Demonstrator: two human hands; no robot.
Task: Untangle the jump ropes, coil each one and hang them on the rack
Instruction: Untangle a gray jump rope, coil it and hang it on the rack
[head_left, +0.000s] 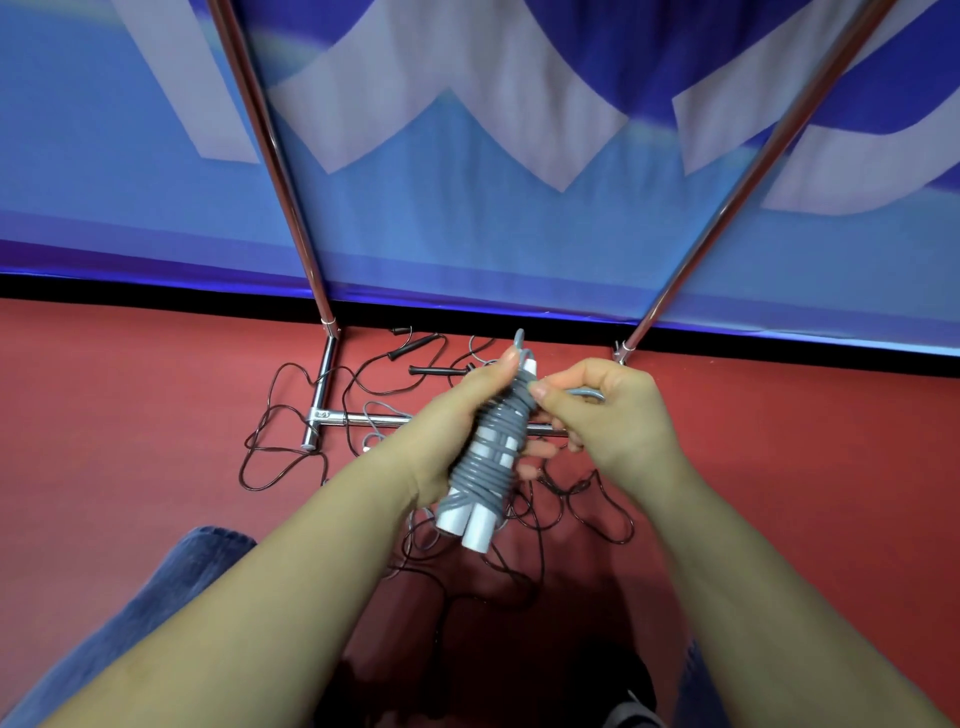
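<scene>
The left hand (457, 410) grips the grey cord-wrapped bundle of two white plastic handles (485, 467), long axis running away from the body. The right hand (597, 410) pinches the loose grey cord tail (589, 393) just right of the bundle's far end (nearer for the tuck).

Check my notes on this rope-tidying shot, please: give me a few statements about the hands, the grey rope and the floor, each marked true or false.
1. The left hand grips the grey rope wound round two white handles. True.
2. The right hand is flat on the floor. False: it is raised and pinches the grey rope's free end.
3. Black ropes lie tangled on the red floor. True.
4. The grey rope already hangs on the rack. False: it is in both hands, above the rack's base.
5. The handles of the black ropes are white. False: those seen on the floor are black.
</scene>
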